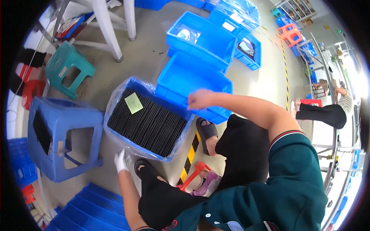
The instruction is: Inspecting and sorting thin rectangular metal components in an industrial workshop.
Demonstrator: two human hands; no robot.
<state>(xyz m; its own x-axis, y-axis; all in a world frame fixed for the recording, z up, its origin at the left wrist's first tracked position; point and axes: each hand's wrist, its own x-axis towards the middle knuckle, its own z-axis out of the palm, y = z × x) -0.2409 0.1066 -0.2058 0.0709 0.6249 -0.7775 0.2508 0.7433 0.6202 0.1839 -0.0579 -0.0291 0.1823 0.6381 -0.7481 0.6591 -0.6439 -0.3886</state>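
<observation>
At the blue crate [143, 87], the left hand [121, 161] spreads slightly; the right hand [200, 99] curls, grip unclear; loose liner [107, 122] could snag fingers.

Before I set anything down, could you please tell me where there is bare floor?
Bare floor shows between the white legs and the stacked blue crates, and a smaller patch between the blue stool and the gloved left hand. The plastic-lined crate is crowded with thin black pieces.
</observation>
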